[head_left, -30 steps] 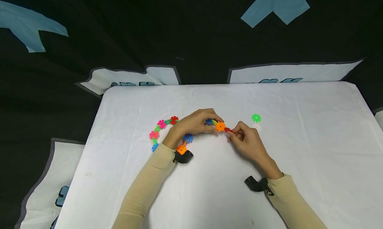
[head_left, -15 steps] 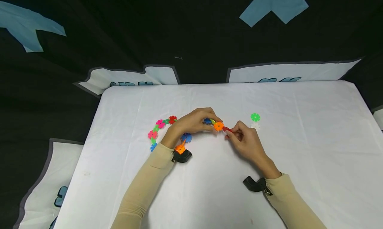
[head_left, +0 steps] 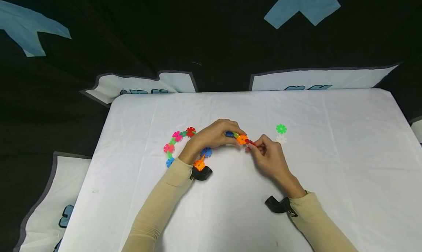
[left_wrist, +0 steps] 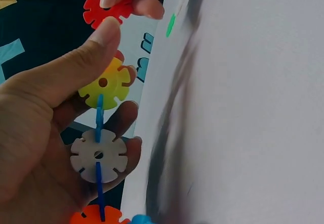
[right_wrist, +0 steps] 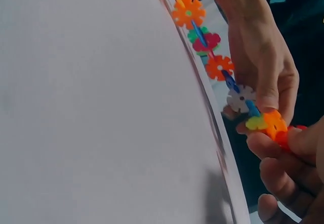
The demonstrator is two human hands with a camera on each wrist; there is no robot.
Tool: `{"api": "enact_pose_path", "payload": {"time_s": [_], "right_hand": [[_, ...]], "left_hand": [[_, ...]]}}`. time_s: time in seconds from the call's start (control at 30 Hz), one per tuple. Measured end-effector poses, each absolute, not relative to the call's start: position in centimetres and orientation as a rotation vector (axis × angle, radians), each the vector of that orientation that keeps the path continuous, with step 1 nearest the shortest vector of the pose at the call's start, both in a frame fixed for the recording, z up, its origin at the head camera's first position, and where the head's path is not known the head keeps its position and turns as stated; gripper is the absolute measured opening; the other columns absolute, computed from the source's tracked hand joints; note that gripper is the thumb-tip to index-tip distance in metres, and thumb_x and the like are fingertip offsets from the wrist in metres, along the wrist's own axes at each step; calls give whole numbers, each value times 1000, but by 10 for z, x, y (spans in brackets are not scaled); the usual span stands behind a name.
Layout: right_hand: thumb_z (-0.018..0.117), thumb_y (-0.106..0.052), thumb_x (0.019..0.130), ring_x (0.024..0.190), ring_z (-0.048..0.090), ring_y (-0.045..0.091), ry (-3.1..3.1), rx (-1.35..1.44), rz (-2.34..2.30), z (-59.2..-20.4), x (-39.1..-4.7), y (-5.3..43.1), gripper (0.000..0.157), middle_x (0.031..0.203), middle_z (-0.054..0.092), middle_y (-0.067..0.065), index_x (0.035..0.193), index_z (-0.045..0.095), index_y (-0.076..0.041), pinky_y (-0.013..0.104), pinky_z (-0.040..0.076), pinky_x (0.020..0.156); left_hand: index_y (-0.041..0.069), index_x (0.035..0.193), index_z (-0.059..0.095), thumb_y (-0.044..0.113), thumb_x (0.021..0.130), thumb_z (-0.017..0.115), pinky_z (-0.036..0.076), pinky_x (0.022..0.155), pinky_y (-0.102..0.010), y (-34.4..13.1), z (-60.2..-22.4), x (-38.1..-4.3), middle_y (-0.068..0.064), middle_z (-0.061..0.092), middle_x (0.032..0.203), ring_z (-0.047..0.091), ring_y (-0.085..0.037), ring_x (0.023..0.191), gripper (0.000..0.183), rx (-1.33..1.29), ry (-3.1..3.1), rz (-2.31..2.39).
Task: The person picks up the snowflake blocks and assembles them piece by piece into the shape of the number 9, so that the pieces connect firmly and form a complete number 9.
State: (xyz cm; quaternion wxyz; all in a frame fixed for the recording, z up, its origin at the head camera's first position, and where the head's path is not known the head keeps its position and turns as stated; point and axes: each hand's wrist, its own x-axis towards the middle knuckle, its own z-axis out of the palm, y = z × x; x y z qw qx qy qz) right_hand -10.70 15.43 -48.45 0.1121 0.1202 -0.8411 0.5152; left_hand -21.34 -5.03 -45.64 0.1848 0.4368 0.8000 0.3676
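A chain of colourful notched plastic discs, slotted edge to edge, passes through my left hand (head_left: 217,135). Its thumb and fingers pinch the chain near the orange disc (head_left: 242,139). In the left wrist view, a yellow disc (left_wrist: 116,85) and a whitish disc (left_wrist: 86,155) lie along those fingers, with blue discs set edge-on between them. My right hand (head_left: 271,156) pinches a red disc (left_wrist: 121,9) between thumb and fingertips, right at the orange disc's edge. The thumb partly hides the red disc in the right wrist view.
The chain's far part curves over the white tablecloth at left, with a pink disc (head_left: 169,148) and a red link (head_left: 190,131). A loose green disc (head_left: 281,129) and a white disc (head_left: 281,139) lie beyond my right hand. Dark patterned cloth (head_left: 217,36) hangs behind the table.
My right wrist and forearm have shifted slightly left, and the red disc has tilted a little against the orange one. My left hand has stayed almost still with its grip on the chain.
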Motion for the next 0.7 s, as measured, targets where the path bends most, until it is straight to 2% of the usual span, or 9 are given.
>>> {"api": "enact_pose_path", "payload": {"time_s": [0.3, 0.57, 0.7], "right_hand": [[71, 2, 87, 51, 49, 1, -2430, 335, 1506, -485, -106, 149, 11, 73, 72, 13, 81, 61, 1, 14, 38, 44], [71, 1, 86, 51, 43, 2, -2478, 350, 1538, -490, -106, 150, 13, 74, 72, 11, 86, 59, -1, 16, 34, 44], [73, -4, 87, 52, 45, 3, -2525, 367, 1484, -489, -106, 151, 14, 71, 70, 7, 88, 59, -3, 19, 37, 47]], "left_hand": [[14, 116, 73, 22, 83, 78, 46, 88, -26, -50, -452, -212, 4, 69, 102, 55, -10, 92, 34, 1217, 2248, 1080], [13, 114, 73, 23, 85, 77, 46, 92, -26, -51, -454, -213, 5, 68, 103, 57, -9, 96, 31, 1173, 2249, 1015], [13, 115, 72, 22, 86, 76, 46, 93, -26, -51, -454, -213, 4, 68, 105, 58, -10, 98, 30, 1172, 2257, 986]]}}
